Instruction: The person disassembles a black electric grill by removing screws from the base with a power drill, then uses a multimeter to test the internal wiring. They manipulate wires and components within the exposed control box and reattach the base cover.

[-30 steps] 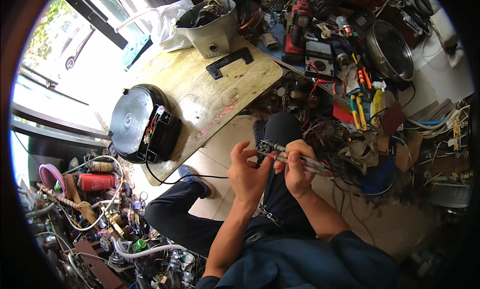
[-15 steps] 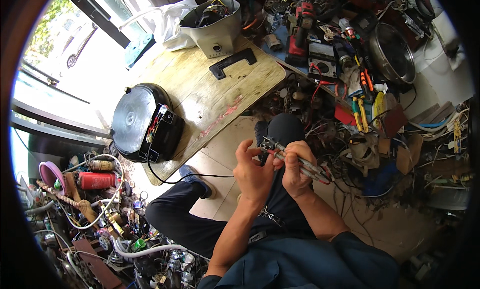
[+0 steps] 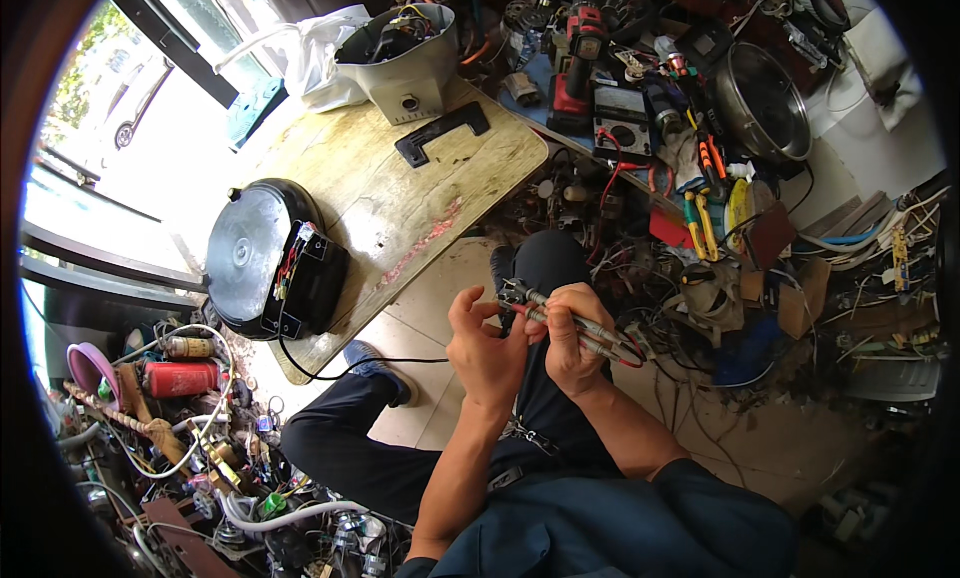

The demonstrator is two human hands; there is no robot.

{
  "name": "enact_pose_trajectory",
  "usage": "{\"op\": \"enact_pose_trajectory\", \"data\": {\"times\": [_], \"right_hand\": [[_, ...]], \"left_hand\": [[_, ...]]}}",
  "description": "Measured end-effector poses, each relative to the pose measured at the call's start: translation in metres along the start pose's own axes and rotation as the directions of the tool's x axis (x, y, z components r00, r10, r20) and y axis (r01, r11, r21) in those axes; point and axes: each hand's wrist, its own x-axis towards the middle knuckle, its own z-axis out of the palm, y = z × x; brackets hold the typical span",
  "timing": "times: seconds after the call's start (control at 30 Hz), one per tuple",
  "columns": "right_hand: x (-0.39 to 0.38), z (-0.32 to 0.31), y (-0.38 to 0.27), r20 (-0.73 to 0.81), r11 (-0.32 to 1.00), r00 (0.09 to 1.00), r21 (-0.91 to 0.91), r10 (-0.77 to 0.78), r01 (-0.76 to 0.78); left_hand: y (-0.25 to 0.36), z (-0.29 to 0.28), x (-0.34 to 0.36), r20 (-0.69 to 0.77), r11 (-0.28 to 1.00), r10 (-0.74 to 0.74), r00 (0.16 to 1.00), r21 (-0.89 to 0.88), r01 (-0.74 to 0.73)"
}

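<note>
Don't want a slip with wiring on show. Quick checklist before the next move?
1. Probes gripped in the right hand: ok.
2. Left hand firm on the dark plug: cannot tell, its fingers hide the contact.
3. Probe tips touching the plug's pins: cannot tell, too small.
4. Black cable slack: ok, it sags between the round black appliance and the left hand.
5. Appliance's coloured wires covered: not ok, exposed at its side.
6. Meter reading legible: cannot tell, too small.
</note>
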Motion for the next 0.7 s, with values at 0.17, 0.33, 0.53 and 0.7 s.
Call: {"op": "enact_pose_trajectory", "data": {"times": [0.17, 0.33, 0.53, 0.7], "right_hand": [[0.003, -0.001, -0.003, -0.074, 0.980, 0.984, 0.130, 0.159, -0.149], [0.056, -0.040, 0.004, -0.172, 0.870, 0.854, 0.150, 0.490, -0.469], [0.170, -0.100, -0.019, -0.116, 0.877, 0.870, 0.035, 0.479, -0.478], [0.277, -0.090, -0.023, 0.024, 0.925, 0.981, -0.336, 0.194, -0.174]], "left_hand": [[-0.003, -0.004, 0.004, 0.012, 0.997, -0.073, 0.997, 0.012, 0.073], [-0.047, -0.029, -0.002, 0.057, 0.997, -0.077, 0.995, 0.030, 0.075], [-0.086, -0.048, -0.005, 0.154, 0.997, -0.075, 0.985, 0.009, 0.075], [-0.131, -0.068, -0.009, 0.249, 0.996, -0.089, 0.964, 0.029, 0.084]]}}
